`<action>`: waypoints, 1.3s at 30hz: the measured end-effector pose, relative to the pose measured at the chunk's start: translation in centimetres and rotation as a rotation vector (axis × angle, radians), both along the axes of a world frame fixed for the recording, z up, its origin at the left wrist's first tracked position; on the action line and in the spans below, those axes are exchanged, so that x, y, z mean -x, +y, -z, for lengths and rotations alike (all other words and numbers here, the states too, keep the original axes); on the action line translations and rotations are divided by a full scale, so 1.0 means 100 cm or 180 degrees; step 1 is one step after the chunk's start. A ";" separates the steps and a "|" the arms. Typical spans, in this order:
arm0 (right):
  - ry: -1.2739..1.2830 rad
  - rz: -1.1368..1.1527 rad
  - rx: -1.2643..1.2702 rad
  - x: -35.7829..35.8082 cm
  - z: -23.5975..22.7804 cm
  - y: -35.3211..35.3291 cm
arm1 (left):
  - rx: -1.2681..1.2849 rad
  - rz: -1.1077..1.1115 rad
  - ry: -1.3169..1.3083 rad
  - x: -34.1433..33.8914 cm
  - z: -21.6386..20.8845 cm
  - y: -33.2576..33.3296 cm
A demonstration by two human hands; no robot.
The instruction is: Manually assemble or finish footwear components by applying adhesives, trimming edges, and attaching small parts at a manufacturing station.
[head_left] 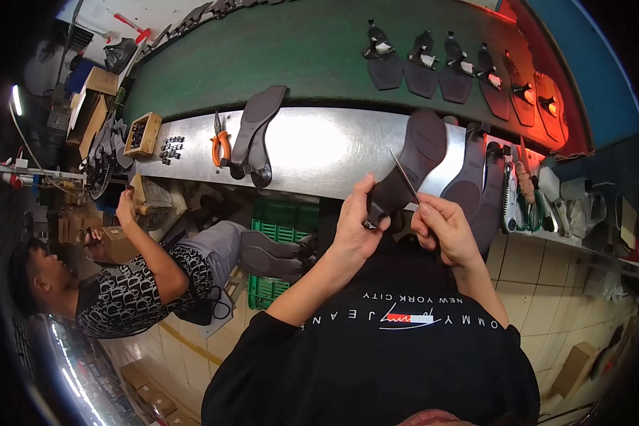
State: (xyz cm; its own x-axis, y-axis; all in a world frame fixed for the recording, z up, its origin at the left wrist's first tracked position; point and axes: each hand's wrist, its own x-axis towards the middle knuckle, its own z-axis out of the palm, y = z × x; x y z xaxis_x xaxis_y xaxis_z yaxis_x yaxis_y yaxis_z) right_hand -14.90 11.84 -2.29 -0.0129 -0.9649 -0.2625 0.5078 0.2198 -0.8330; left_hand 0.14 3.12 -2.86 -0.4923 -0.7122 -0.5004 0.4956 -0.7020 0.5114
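In front of my chest, my left hand (pixel 356 224) is closed round one end of a dark brown sandal (pixel 424 145), whose sole faces up and whose other end points away over the metal ledge. My right hand (pixel 445 228) pinches a slim, straight metal tool (pixel 405 175), which lies slantwise across the sandal; its exact kind is unclear. Just right of the held sandal lie more brown sandals (pixel 465 177), partly hidden by my right hand. To the left, a pair of brown sandals (pixel 257 131) rests on the ledge beside orange-handled pliers (pixel 221 145).
A shiny metal ledge (pixel 319 153) runs along a green conveyor belt (pixel 277 60), where several sandals (pixel 422 67) stand towards a red-lit opening. Small black parts (pixel 172 148) lie near a wooden box (pixel 143 135). Hand tools (pixel 524 184) are at right. A co-worker (pixel 131 287) sits at left beside green crates (pixel 280 220).
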 end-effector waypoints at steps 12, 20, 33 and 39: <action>0.0055 -0.0030 -0.0089 -0.040 -0.014 0.030 | 0.2032 -0.0887 -0.0467 -0.007 -0.001 0.008; 0.1603 0.0223 0.0232 -0.048 -0.040 0.049 | 0.1540 -0.0891 -0.0411 -0.023 -0.016 0.013; 0.3953 0.0509 0.2096 -0.067 -0.037 0.040 | 0.1268 -0.0567 -0.0218 -0.026 -0.029 0.008; 0.3826 0.0725 0.1717 -0.050 -0.040 0.023 | -0.0635 -0.0160 0.0677 -0.010 -0.053 -0.002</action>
